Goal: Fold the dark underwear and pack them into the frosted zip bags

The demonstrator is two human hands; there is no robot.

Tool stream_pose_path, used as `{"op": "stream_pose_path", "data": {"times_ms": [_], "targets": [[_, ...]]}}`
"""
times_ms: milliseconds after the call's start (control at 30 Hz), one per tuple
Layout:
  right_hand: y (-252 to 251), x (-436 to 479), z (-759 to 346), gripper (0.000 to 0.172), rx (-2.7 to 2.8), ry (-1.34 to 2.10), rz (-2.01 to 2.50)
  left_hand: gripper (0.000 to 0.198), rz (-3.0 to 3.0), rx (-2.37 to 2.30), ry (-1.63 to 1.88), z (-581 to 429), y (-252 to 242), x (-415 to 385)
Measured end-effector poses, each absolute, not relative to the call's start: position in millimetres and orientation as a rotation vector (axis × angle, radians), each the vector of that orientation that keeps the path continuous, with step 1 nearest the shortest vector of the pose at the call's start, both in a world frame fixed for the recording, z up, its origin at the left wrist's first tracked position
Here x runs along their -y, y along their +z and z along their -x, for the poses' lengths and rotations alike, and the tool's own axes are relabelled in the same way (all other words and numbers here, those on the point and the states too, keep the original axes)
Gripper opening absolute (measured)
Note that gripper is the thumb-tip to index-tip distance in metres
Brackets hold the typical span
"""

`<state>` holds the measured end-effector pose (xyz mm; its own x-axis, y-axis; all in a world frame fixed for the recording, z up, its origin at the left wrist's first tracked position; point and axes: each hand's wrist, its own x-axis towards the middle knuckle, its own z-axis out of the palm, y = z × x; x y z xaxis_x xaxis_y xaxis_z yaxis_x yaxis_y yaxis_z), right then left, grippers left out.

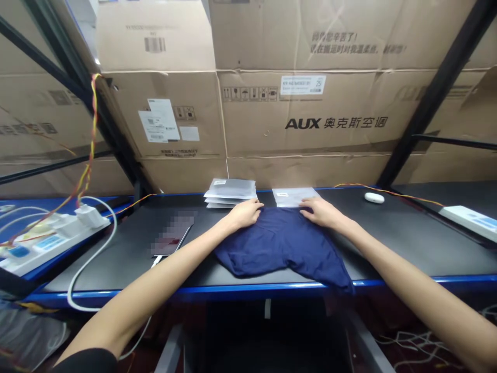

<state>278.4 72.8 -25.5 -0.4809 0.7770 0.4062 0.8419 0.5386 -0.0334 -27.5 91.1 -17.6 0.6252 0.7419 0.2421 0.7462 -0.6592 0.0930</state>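
Observation:
A navy blue pair of shorts (pixel 279 241) lies spread and creased on the dark tabletop, its two legs toward me. The right leg droops over the table's front edge. My left hand (pixel 246 212) is closed on the upper left corner of the cloth, fingertips pinching the edge. At the upper right corner, my right hand (pixel 320 211) has its fingers bent onto the same edge. Just behind my left hand sits a stack of frosted plastic bags (pixel 229 190) with a white label. Another frosted plastic bag (pixel 293 196) lies flat behind the shorts, partly covered by my right fingers.
A phone (pixel 173 235) with a white charging cable (pixel 93 264) lies left of my forearm. Power strips stand at the left (pixel 54 238) and right (pixel 471 220). A white earbud case (pixel 374 198) rests at the back right. Cardboard (pixel 256 124) walls the rear between dark posts.

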Motion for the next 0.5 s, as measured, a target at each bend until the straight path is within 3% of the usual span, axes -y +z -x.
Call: {"op": "stream_pose_path", "data": {"times_ms": [233,500], "targets": [[-24,-68,-275,0.016,2.384,-0.214,1.354,0.025,2.869,1.224,-0.554,25,-15,-96],[-20,-37,-287,0.023,2.269,-0.197,1.283,0.025,2.892,1.099,-0.835,38,4,-77]]}}
